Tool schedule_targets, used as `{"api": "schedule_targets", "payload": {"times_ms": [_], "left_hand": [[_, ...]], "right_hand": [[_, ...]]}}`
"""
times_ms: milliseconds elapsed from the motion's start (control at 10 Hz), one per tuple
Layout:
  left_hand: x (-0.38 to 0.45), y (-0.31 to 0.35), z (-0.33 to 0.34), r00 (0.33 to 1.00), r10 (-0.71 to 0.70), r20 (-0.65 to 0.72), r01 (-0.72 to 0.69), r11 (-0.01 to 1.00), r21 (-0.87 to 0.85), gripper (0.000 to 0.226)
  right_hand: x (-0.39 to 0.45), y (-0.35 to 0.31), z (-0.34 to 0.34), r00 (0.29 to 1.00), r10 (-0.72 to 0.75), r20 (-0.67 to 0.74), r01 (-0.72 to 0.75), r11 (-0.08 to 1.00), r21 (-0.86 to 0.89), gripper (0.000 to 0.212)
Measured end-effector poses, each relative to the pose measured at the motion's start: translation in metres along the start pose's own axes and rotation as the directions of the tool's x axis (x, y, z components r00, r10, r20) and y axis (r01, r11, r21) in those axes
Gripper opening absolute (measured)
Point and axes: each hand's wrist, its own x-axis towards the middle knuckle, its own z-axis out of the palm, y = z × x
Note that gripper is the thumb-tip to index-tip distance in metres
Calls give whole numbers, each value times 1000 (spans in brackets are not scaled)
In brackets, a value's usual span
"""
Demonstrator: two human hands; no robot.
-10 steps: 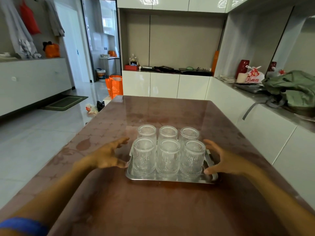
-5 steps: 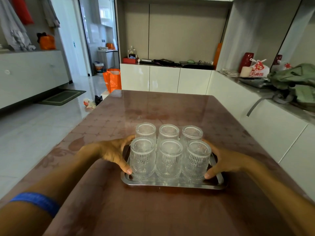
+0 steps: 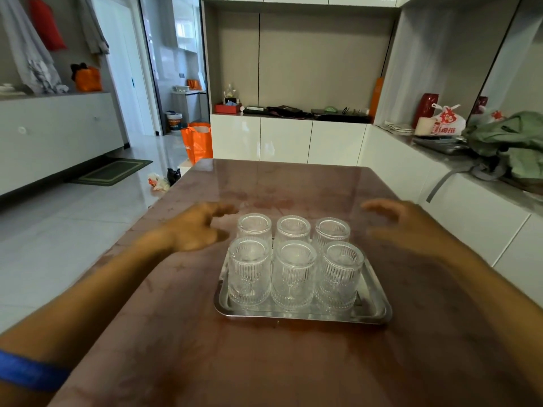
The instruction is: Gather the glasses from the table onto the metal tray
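Observation:
Several ribbed clear glasses (image 3: 293, 271) stand upside down in two rows on the metal tray (image 3: 373, 312), which rests on the brown table (image 3: 264, 362). My left hand (image 3: 197, 230) hovers just left of the back row, fingers spread, touching nothing. My right hand (image 3: 411, 227) hovers to the right of the glasses, also spread and empty. Both hands are blurred by motion and are clear of the tray.
White cabinets run along the right with a green bag (image 3: 511, 142) and a red-printed plastic bag (image 3: 448, 120) on the counter. An orange bag (image 3: 198, 141) stands on the floor beyond the table's far left corner.
Half a second ago both hands gripped the tray's sides. They have let go and moved up and outward; the tray sits slightly nearer me.

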Motion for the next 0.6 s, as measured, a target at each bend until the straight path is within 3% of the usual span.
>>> {"api": "schedule_targets", "payload": {"times_ms": [100,200,300,500,600], "left_hand": [[4,34,14,993,87,-79,-87,996,-2,44],[7,44,28,996,69,-57,-61,990,128,45],[7,44,36,993,60,-98,-39,978,203,46],[6,42,40,990,64,-125,-44,986,162,40],[1,48,33,986,53,-156,-48,998,40,43]], "right_hand": [[13,-55,26,991,-128,26,127,992,26,52],[22,-71,58,968,-124,218,150,983,-108,59],[30,-69,71,981,-77,181,104,984,-145,52],[28,-68,77,984,-108,143,126,985,-118,46],[24,-69,75,991,-105,81,113,988,-109,45]]}}
